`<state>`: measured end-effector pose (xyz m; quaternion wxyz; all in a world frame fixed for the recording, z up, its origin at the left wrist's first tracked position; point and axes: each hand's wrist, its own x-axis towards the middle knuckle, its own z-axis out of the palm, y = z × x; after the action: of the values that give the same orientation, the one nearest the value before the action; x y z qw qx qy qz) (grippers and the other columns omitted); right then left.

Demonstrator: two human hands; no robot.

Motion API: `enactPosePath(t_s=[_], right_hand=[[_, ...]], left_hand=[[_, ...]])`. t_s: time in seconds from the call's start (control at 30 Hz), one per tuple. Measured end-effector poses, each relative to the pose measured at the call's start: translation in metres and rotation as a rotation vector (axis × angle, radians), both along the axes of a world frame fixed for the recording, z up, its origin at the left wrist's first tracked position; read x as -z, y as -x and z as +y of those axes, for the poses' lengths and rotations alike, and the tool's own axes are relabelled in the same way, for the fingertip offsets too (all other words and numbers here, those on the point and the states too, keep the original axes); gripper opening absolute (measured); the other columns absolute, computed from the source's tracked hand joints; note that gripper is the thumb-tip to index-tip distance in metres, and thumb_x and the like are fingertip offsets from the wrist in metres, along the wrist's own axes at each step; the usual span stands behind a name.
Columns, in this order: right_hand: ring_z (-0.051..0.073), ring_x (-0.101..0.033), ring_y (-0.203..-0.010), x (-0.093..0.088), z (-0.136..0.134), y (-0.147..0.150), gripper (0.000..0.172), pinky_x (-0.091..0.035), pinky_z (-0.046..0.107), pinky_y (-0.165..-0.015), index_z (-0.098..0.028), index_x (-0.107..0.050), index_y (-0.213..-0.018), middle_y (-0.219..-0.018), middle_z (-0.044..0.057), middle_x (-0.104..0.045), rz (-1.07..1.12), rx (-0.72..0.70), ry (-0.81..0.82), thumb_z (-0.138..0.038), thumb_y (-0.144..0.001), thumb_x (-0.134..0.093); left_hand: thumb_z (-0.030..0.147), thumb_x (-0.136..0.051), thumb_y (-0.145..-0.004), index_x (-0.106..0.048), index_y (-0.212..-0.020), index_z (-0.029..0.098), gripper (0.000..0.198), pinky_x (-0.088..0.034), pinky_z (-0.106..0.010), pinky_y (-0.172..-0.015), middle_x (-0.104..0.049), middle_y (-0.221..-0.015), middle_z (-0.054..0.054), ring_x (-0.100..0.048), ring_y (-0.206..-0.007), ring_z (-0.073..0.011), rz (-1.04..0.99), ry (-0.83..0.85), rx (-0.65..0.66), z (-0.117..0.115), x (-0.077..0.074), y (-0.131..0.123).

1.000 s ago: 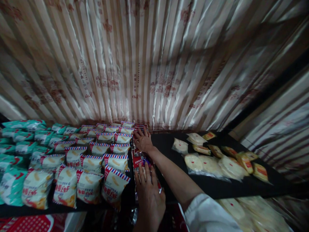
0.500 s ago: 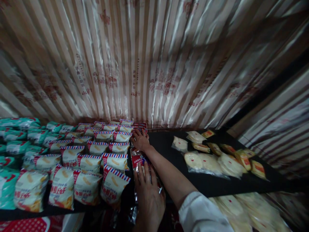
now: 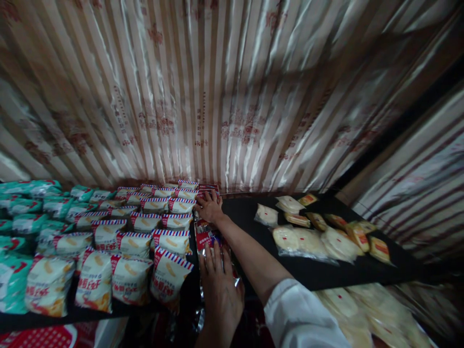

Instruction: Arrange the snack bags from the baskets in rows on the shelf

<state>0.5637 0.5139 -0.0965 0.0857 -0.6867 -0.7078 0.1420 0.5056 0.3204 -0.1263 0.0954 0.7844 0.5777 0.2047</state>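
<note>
Red and purple shiny packets (image 3: 203, 240) lie in a narrow row on the black shelf, beside the white snack bags. My right hand (image 3: 209, 208), at the end of a white-sleeved arm, rests palm down on the rear packets with its fingers apart. Nearer to me, my left hand (image 3: 222, 285) lies flat over the front packets, fingers stretched forward. Both palms hide part of the row. White bags with striped tops (image 3: 169, 275) stand upright in rows just left of my hands.
Green bags (image 3: 27, 224) fill the far left. On the right lie clear packs of pale round flat food (image 3: 302, 240) and small yellow packs (image 3: 379, 250). More pale packs (image 3: 380, 309) sit lower right. A striped curtain (image 3: 239, 96) hangs behind; a red basket (image 3: 43, 337) is below left.
The view has shifted slightly, so most of the shelf appears a little further left. Both hands remain on the red packets, fingers still spread.
</note>
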Motion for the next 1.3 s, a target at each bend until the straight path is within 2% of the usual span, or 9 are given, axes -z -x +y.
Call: enactPosePath(t_s=[0.17, 0.3, 0.53, 0.63, 0.8, 0.93, 1.13, 1.23, 1.3], right_hand=[[0.034, -0.005, -0.141, -0.001, -0.007, -0.005, 0.047, -0.012, 0.053, -0.107, -0.037, -0.044, -0.134, -0.154, 0.005, -0.020, 0.006, 0.097, -0.120, -0.051, -0.089, -0.038], [0.041, -0.011, -0.138, 0.004, -0.007, -0.007, 0.056, -0.017, 0.056, -0.104, -0.036, -0.038, -0.137, -0.153, 0.007, -0.021, 0.026, 0.108, -0.038, -0.056, -0.085, -0.043], [0.039, -0.017, -0.137, 0.007, -0.002, -0.007, 0.057, -0.023, 0.051, -0.103, -0.036, -0.037, -0.138, -0.150, 0.007, -0.027, 0.037, 0.119, -0.014, -0.053, -0.084, -0.046], [0.039, -0.017, -0.137, 0.007, -0.001, -0.008, 0.056, -0.021, 0.051, -0.104, -0.037, -0.038, -0.137, -0.151, 0.007, -0.026, 0.036, 0.122, -0.016, -0.054, -0.084, -0.045], [0.037, -0.006, -0.140, 0.006, -0.002, -0.010, 0.055, -0.009, 0.055, -0.107, -0.036, -0.041, -0.136, -0.152, 0.007, -0.025, 0.032, 0.115, -0.076, -0.057, -0.085, -0.043], [0.033, -0.011, -0.141, 0.001, -0.006, -0.011, 0.049, -0.013, 0.054, -0.108, -0.032, -0.050, -0.130, -0.150, 0.008, -0.030, 0.076, 0.108, -0.171, -0.052, -0.086, -0.046], [0.028, -0.029, -0.135, -0.017, -0.033, -0.030, 0.035, -0.028, 0.044, -0.107, -0.019, -0.063, -0.116, -0.140, 0.013, -0.043, 0.217, 0.166, -0.364, -0.034, -0.088, -0.048], [0.026, -0.039, -0.130, -0.028, -0.061, -0.047, 0.032, -0.032, 0.041, -0.106, -0.016, -0.066, -0.110, -0.131, 0.014, -0.052, 0.334, 0.143, -0.461, -0.029, -0.085, -0.049], [0.025, -0.046, -0.124, -0.034, -0.088, -0.059, 0.030, -0.036, 0.040, -0.104, -0.017, -0.065, -0.106, -0.125, 0.012, -0.056, 0.428, 0.124, -0.535, -0.029, -0.084, -0.049]], left_hand=[[0.047, -0.060, -0.073, -0.043, -0.136, 0.015, 0.073, -0.020, -0.056, -0.110, -0.038, -0.145, -0.014, -0.023, -0.137, -0.0372, 0.006, -0.048, -0.032, 0.000, 0.006, -0.003], [0.045, -0.059, -0.073, -0.042, -0.136, 0.016, 0.072, -0.020, -0.055, -0.110, -0.038, -0.145, -0.014, -0.021, -0.137, -0.0361, 0.016, -0.061, -0.034, 0.000, 0.011, -0.003], [0.046, -0.058, -0.074, -0.042, -0.136, 0.014, 0.071, -0.021, -0.056, -0.110, -0.035, -0.146, -0.016, -0.026, -0.135, -0.0377, 0.002, -0.018, 0.008, 0.000, 0.005, 0.000], [0.038, -0.056, -0.075, -0.041, -0.137, 0.014, 0.068, -0.021, -0.058, -0.109, -0.037, -0.146, -0.016, -0.023, -0.136, -0.0379, 0.000, -0.035, 0.005, 0.000, 0.006, -0.001], [0.033, -0.058, -0.072, -0.044, -0.135, 0.014, 0.067, -0.023, -0.059, -0.108, -0.038, -0.144, -0.016, -0.022, -0.136, -0.0388, -0.009, -0.071, -0.016, 0.000, 0.009, -0.003], [0.033, -0.061, -0.070, -0.044, -0.134, 0.016, 0.068, -0.026, -0.059, -0.106, -0.035, -0.146, -0.017, -0.024, -0.135, -0.0386, -0.031, -0.135, -0.049, -0.001, 0.008, -0.004], [0.044, -0.066, -0.070, -0.039, -0.137, 0.025, 0.075, -0.028, -0.060, -0.105, -0.034, -0.146, -0.014, -0.025, -0.136, -0.0379, -0.064, -0.247, 0.021, -0.002, 0.000, 0.002], [0.052, -0.066, -0.068, -0.039, -0.137, 0.022, 0.080, -0.031, -0.060, -0.104, -0.034, -0.146, -0.016, -0.027, -0.135, -0.0386, -0.087, -0.296, 0.058, -0.006, -0.011, 0.004], [0.050, -0.065, -0.071, -0.042, -0.135, 0.018, 0.075, -0.034, -0.059, -0.103, -0.037, -0.144, -0.017, -0.028, -0.135, -0.0382, -0.110, -0.330, 0.082, -0.015, -0.022, 0.006]])
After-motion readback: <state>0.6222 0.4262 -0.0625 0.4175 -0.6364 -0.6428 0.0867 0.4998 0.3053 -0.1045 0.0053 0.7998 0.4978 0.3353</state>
